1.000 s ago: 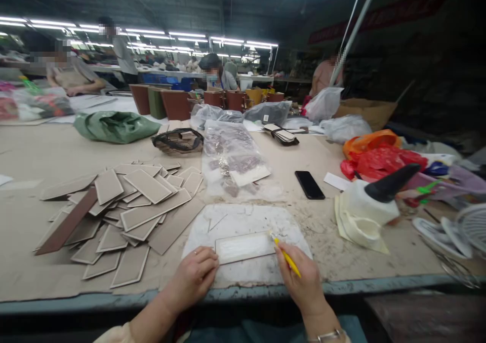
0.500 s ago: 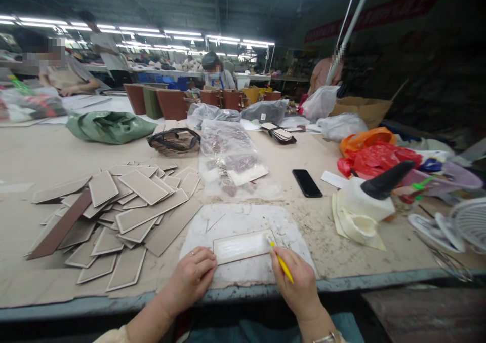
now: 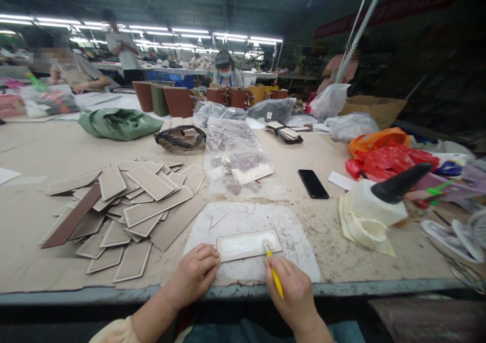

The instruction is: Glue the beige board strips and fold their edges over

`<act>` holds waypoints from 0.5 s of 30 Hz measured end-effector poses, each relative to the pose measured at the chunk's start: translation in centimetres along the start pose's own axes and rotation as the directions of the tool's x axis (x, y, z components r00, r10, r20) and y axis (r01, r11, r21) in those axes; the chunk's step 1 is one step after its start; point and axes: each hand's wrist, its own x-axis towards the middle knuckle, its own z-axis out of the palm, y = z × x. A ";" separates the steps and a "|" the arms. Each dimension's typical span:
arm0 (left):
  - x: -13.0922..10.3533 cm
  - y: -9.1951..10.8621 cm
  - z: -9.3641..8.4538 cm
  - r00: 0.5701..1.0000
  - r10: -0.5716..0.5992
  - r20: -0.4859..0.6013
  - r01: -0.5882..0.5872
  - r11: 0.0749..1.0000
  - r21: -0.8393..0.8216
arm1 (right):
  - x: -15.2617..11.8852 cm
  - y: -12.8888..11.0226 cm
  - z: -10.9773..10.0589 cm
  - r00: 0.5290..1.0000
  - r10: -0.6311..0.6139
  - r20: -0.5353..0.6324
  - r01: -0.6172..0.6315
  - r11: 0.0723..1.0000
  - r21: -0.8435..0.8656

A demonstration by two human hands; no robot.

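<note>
A rectangular panel (image 3: 243,245) with a dark rim lies on a stained white board (image 3: 304,264), its face covered in a wet-looking white coat. My left hand (image 3: 198,269) grips the panel's left end, fingers bent and close together. A small brush (image 3: 276,279) with a yellow handle is pinched in my right hand (image 3: 292,288), its pale tip touching the panel near the right end. To the left lies a loose heap of beige panels (image 3: 157,214) with light edges. One brown strip (image 3: 74,216) rests across that heap.
At the right stand a white bottle with a black nozzle (image 3: 374,203) and a phone (image 3: 313,184). Behind lie a clear plastic bag (image 3: 239,155), a black-rimmed bundle (image 3: 180,139) and a green bag (image 3: 119,123). Several people sit or stand farther back.
My right hand has drawn the brush leftward from the panel's right end. My left hand keeps its place at the panel. The whole view has shifted slightly.
</note>
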 end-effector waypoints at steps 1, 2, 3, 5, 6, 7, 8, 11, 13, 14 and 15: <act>0.0 0.0 0.0 1.000 -0.001 0.002 0.001 1.000 -0.002 | 0.0 -0.4 0.3 0.999 -0.020 0.025 0.019 0.999 0.040; 0.0 0.0 0.0 1.000 -0.002 0.005 0.002 1.000 -0.002 | 0.0 -0.7 0.5 0.999 -0.030 0.037 0.027 0.996 0.086; 0.0 0.0 0.0 1.000 -0.002 0.006 0.002 1.000 -0.002 | 0.0 -0.8 0.6 0.999 -0.028 0.032 0.024 0.991 0.129; -0.1 0.0 0.1 1.000 -0.004 0.003 0.004 1.000 0.000 | 0.1 -0.5 0.7 1.000 0.003 -0.019 0.000 0.985 0.173; -0.1 0.0 0.1 1.000 -0.004 0.001 0.004 1.000 0.000 | 0.1 -0.1 0.7 0.998 0.029 -0.056 -0.020 0.987 0.158; -0.1 0.0 0.1 1.000 -0.005 0.001 0.005 1.000 0.001 | 0.2 0.4 0.7 0.994 0.050 -0.095 -0.039 0.992 0.119; -0.1 0.0 0.2 1.000 -0.005 0.003 0.005 1.000 0.002 | 0.2 0.8 0.7 0.990 0.066 -0.122 -0.059 0.996 0.065; -0.1 0.0 0.1 1.000 -0.002 0.012 0.002 1.000 0.019 | 0.2 1.0 1.3 0.995 0.034 -0.097 -0.037 0.999 -0.026; 0.0 0.1 0.0 1.000 -0.002 0.019 0.001 0.999 0.042 | 0.2 0.2 2.0 0.999 -0.038 -0.027 0.040 0.997 0.064; 0.0 0.2 -0.1 1.000 0.000 0.026 -0.001 0.998 0.056 | 0.2 -0.4 2.3 0.997 -0.071 -0.001 0.070 0.988 0.140; -0.1 0.3 -0.1 0.999 0.001 0.035 -0.003 0.998 0.070 | 0.3 -0.9 2.6 0.996 -0.090 0.013 0.085 0.973 0.216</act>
